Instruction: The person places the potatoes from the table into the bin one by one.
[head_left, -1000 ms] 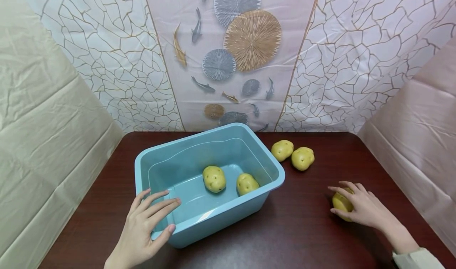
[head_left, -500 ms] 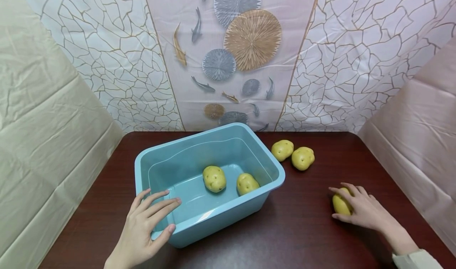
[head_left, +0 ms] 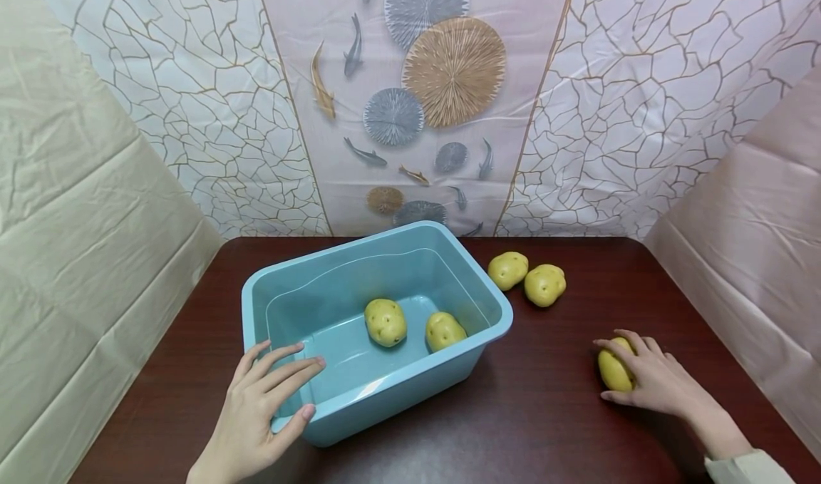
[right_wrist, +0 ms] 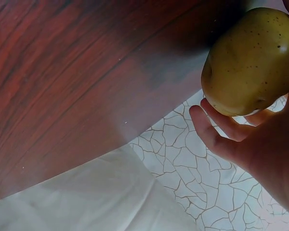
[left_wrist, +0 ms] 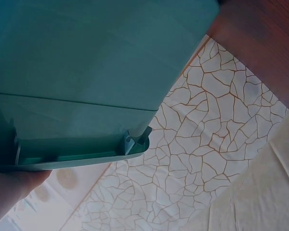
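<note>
At the right of the table, my right hand (head_left: 657, 377) curls its fingers and thumb around a yellow potato (head_left: 613, 366). The right wrist view shows that potato (right_wrist: 250, 62) large, with the fingers (right_wrist: 214, 132) along its side. My left hand (head_left: 259, 405) rests over the near left corner of a blue plastic bin (head_left: 398, 391), its fingers spread and fairly straight above the inside. From below, the left wrist view shows the bin's outer wall (left_wrist: 86, 53) and part of the hand at the rim. Two potatoes lie inside the bin, one mid-floor (head_left: 386, 322) and another by the right wall (head_left: 444, 331).
Two more potatoes, one (head_left: 508, 271) close to the bin's right side and another (head_left: 545, 285) beside it, lie on the dark red-brown table (head_left: 539, 427). Patterned cloth (head_left: 577, 149) hangs behind the table, and plain cloth sheets (head_left: 96, 256) slope down along both sides.
My right hand has shifted its fingers a little around the potato, which has turned slightly. The left hand, the bin and the other potatoes stay where they were.
</note>
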Tool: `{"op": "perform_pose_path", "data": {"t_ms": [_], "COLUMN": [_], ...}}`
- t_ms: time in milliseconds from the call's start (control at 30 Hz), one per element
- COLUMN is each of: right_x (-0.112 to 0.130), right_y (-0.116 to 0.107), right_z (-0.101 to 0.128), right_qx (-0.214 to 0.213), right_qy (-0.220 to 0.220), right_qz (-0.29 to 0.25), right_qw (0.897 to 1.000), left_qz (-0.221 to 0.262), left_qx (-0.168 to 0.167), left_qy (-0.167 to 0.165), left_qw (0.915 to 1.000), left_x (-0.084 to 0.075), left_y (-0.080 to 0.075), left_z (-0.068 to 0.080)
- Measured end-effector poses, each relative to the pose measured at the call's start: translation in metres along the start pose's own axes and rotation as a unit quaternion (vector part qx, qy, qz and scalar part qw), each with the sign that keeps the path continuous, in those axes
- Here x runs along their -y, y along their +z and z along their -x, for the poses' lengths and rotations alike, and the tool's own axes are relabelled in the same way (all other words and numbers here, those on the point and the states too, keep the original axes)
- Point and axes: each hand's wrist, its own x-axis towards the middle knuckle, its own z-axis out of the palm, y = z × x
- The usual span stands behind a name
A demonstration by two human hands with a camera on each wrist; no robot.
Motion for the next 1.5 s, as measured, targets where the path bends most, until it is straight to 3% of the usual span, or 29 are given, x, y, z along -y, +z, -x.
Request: {"op": "perform_pose_path", "data": {"t_ms": [1500], "right_x": [-0.0011], "right_y": [0.0068], "right_z": [-0.0054], "right_qx": [-0.044], "right_qy": [-0.039], "right_qz": [0.009], "right_qw": [0.998], "left_qz": [0.003], "left_qx": [-0.003], "left_qy": [0.003], "left_qw": [1.0000], "left_x": [0.0009], "left_y": [0.0006], "left_z": [-0.0007]}}
